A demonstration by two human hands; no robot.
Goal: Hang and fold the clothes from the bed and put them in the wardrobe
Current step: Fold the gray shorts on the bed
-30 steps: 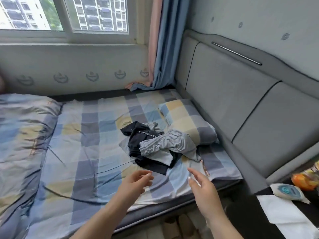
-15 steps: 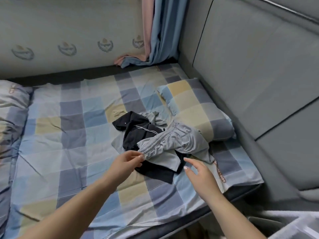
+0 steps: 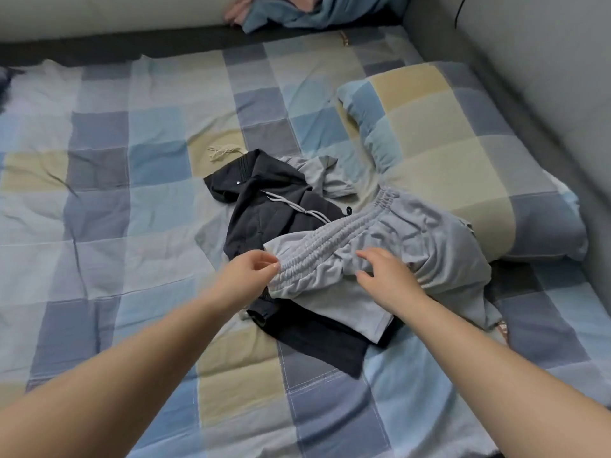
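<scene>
Task stage: early; all clothes lie in one loose heap on the bed (image 3: 99,200), nothing folded, nothing hung; wardrobe not in view; judged as the first garment just being picked up. Heap sits right of centre, its far edge against the pillow (image 3: 439,143). On top, grey shorts (image 3: 396,239) with a gathered elastic waistband running diagonally; beneath them a dark garment (image 3: 264,209) with a light drawcord across it, which may be a hooded top or shorts, cannot tell which; a second grey piece (image 3: 327,173) shows at the far side, partly covered. Left hand (image 3: 244,276): thumb and fingertips pinch the near-left end of the grey waistband. Right hand (image 3: 386,276): fingers bent, tips pressed into the grey cloth just below the waistband; whether it has actually gathered fabric cannot be told. Remaining, as judged: lift and separate each garment, fold or hang, carry to the wardrobe. Surface: checked sheet in blue, grey and pale yellow, creased, soft underlay; pillow in the same check; a small pale bundle of threads (image 3: 224,152) lies on the sheet just beyond the dark garment. Room: grey padded headboard (image 3: 535,61) along the right; blue and pink curtain (image 3: 297,11) bunched at the far corner
</scene>
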